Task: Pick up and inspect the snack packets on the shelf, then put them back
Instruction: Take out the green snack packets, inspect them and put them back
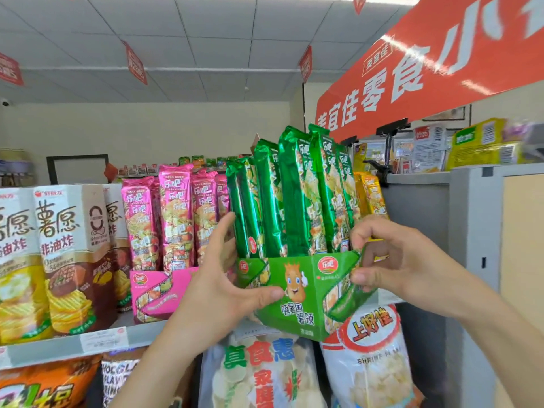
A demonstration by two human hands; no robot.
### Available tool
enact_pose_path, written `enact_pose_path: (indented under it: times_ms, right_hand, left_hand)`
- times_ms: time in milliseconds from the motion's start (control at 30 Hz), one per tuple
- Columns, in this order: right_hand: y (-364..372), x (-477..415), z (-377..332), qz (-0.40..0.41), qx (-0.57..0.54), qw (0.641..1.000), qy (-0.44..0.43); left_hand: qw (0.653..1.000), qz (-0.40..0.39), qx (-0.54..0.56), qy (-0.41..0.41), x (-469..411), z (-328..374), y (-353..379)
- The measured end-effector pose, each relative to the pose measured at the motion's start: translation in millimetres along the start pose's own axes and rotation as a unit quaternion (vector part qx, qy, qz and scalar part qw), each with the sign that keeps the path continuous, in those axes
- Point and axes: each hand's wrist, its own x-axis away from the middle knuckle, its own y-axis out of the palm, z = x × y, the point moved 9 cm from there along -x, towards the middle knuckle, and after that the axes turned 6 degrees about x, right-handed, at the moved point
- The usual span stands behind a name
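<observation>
Left hand (217, 290) is gripping the green box (297, 290) at its left side, thumb lying across the front, fingers curled behind. Right hand (391, 260) is pinching the box's right corner between thumb and bent fingers. The box is sitting tilted, forward of the shelf (59, 346) edge, overlapping the bags (374, 363) below. Green packets (294, 195) are standing upright inside it. Just left, pink packets (173, 213) are standing in a pink box (156, 293); yellow packets (372, 195) are showing behind on the right. A red sign (426, 69) is hanging above.
</observation>
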Motion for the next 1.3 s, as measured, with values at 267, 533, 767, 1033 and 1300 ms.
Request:
enact_pose_path:
  times_ms: [267,533,767,1033,1300]
  right_hand:
    - [11.4,-21.3,17.1,-0.042,0.093,0.995,-0.001]
    - [11.1,-71.5,54.2,-0.104,0.131,0.985,0.047]
    - [17.0,-91.2,70.3,-0.094,0.128,0.985,0.069]
    - [17.4,-83.2,89.0,-0.034,0.027,0.993,0.111]
    - [16.3,-78.4,90.0,0.029,0.038,0.994,0.102]
  left_hand:
    - [0.973,0.124,-0.164,0.106,18.4,24.6,1.3]
    - [0.927,0.211,-0.290,0.112,11.3,21.5,16.2]
    - [0.889,0.209,-0.401,0.066,-4.7,12.6,36.6]
    - [0.885,0.198,-0.419,0.050,-14.6,2.3,41.3]
    - [0.870,0.173,-0.462,0.021,-19.9,-11.3,51.6]
